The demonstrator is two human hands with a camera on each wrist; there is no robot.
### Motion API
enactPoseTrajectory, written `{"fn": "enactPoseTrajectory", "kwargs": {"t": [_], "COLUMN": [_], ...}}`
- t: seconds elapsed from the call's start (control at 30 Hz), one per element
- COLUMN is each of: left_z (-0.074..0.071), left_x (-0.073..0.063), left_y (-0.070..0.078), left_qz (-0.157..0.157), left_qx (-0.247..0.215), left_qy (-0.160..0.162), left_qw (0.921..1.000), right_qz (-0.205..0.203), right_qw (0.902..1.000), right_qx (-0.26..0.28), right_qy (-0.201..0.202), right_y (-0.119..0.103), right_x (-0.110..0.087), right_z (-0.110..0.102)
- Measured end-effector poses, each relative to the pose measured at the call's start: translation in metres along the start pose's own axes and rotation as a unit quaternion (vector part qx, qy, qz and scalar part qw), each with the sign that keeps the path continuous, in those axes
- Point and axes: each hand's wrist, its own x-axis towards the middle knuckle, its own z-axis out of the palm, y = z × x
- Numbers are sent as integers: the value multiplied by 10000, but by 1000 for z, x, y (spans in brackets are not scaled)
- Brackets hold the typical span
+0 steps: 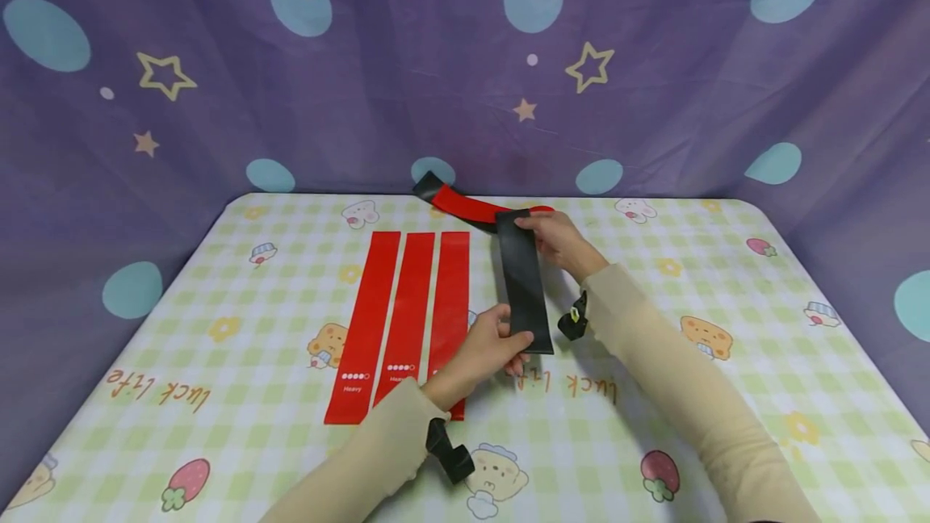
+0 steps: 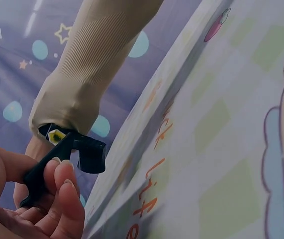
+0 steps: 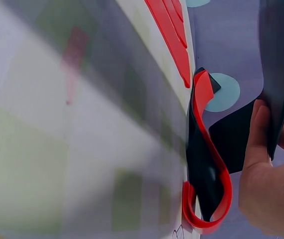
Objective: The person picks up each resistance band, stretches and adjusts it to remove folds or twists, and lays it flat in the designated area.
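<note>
A flat black resistance band (image 1: pixel 525 285) is stretched lengthwise between both hands, a little above the table. My left hand (image 1: pixel 488 345) pinches its near end, thumb on top, while my right hand (image 1: pixel 559 240) pinches the far end. In the right wrist view the right hand (image 3: pixel 269 194) grips the black band (image 3: pixel 281 55) between thumb and fingers. Only the curled fingers of the left hand (image 2: pixel 57 199) show in the left wrist view; the band is hidden there. Three red bands, left (image 1: pixel 373 297), middle (image 1: pixel 411 297) and right (image 1: pixel 451 289), lie side by side, left of the black one.
Toward the table's back edge lie a loose, curled red band (image 1: pixel 468 204) and a black band (image 1: pixel 429 182), overlapping. A checked tablecloth (image 1: pixel 240 442) covers the table, and a purple curtain (image 1: pixel 407 63) hangs behind. Each wrist wears a small black mount, left (image 1: pixel 450 454) and right (image 1: pixel 572 324).
</note>
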Motion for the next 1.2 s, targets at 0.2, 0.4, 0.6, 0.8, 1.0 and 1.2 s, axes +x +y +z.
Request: {"fn": "enactPoseTrajectory", "kwargs": {"t": [0.2, 0.4, 0.6, 0.8, 1.0, 1.2], "left_z": [2, 5, 7, 8, 4, -2], "left_x": [-9, -18, -26, -30, -33, -39], "left_y": [0, -3, -5, -6, -14, -21], "left_qz": [12, 80, 101, -75, -181, -213], "left_qx": [289, 505, 441, 381, 326, 351], "left_qy": [-194, -265, -389, -431, -551, -637], "left_qw": [9994, 9983, 9982, 9983, 9978, 9971], "right_qz": [-25, -128, -189, -288, -457, -235], "right_qw": [9996, 9997, 9995, 9991, 9986, 9994], "right_qx": [287, 224, 245, 310, 268, 4], "right_qy": [-48, -47, -33, 19, -45, 248], "right_y": [-3, -5, -8, -11, -1, -13], "right_x": [0, 0, 0, 0, 32, 14], "right_z": [-3, -5, -11, -16, -40, -38]}}
